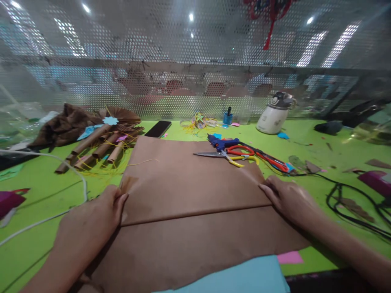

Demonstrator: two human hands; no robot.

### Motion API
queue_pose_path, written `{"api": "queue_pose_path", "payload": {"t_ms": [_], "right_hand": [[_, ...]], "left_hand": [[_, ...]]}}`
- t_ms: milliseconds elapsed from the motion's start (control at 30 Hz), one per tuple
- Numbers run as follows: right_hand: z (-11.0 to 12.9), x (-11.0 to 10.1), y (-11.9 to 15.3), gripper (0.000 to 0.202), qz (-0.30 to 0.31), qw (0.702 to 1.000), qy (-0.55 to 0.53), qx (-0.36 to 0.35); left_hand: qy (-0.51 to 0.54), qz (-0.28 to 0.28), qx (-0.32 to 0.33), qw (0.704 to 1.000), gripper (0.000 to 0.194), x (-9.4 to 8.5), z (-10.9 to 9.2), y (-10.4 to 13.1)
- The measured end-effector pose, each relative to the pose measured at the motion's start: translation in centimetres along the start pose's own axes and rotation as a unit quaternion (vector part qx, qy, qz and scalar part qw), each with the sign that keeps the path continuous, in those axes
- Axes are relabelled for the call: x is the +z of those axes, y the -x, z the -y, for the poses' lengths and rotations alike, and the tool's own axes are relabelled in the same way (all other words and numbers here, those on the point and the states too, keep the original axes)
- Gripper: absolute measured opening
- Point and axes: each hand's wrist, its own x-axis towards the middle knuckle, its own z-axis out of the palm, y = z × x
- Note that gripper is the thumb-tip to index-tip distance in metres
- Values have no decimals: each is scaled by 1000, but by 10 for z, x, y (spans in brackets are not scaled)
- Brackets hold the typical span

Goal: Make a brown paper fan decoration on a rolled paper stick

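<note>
A large sheet of brown paper lies in front of me, with a fold or overlapping edge running across its middle. My left hand pinches its left edge between thumb and fingers. At the right edge, my right hand grips the same paper in a similar pinch. Scissors with red handles, yellow-handled pliers and a blue glue gun rest on the far right part of the sheet. Light blue paper shows under the near edge.
Rolled brown paper pieces with yellow strands lie at the left, near a black phone. A white bottle stands at the back right. Black cable coils at the right; a white cable curves at the left. Perforated metal rises behind.
</note>
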Motion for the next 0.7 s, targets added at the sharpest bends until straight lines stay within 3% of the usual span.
{"api": "queue_pose_path", "payload": {"t_ms": [100,333,700], "right_hand": [[-2,3,0,29,1,1000,-5,1],[-7,9,-2,25,14,1000,-21,15],[3,0,-3,22,43,999,9,20]], "left_hand": [[-1,18,7,1000,43,-3,-2,1],[-13,-21,-14,1000,42,3,-3,5],[3,-24,-8,1000,34,6,0,8]]}}
